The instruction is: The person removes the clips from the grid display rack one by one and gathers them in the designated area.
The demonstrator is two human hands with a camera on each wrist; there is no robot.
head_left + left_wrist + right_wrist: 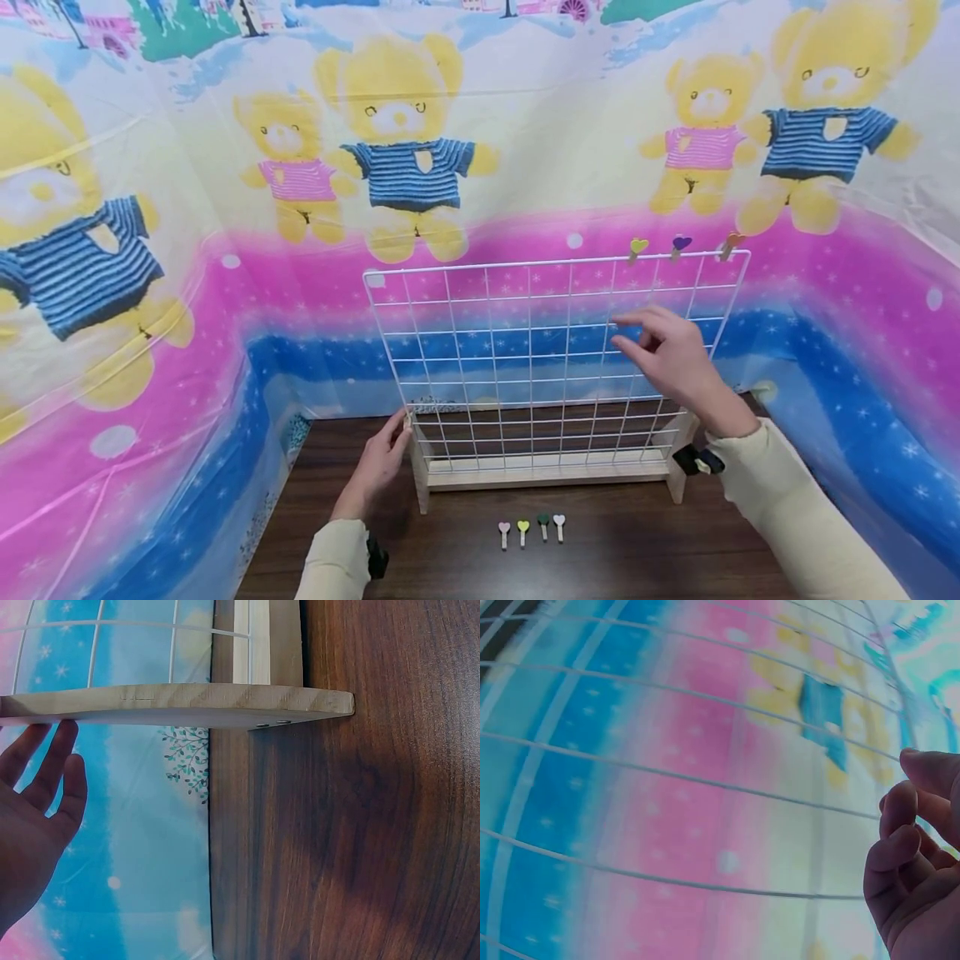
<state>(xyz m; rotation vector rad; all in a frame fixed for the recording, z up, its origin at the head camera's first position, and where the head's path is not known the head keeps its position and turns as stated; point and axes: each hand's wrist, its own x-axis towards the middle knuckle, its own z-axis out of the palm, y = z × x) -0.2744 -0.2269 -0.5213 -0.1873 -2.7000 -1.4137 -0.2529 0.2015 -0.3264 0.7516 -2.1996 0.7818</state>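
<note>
We see seven heart-topped clips. Three sit along the top rail of the white wire grid (530,357), toward the upper right of the head view: a yellow clip (638,247), a purple clip (680,243) and an orange clip (733,242). Four more lie in a row on the dark table (637,554) at bottom centre: a pink clip (504,528), a second yellow clip (522,527), a green clip (543,522) and a white clip (559,522).

Our right hand (671,354), right of centre, is in front of the grid with its fingers loosely bent; we see nothing between thumb and forefinger. Our left hand (378,458), lower left, rests its fingertips against the left wooden upright (419,471); we cannot tell whether the thumb closes round it.

We judge the step in hand to be clipping hearts onto the top rail, with the right hand free between placements. The next move calls for reaching to bottom centre, pinching one clip by its tail and opening it over the rail, while the left hand steadies the upright.
</note>
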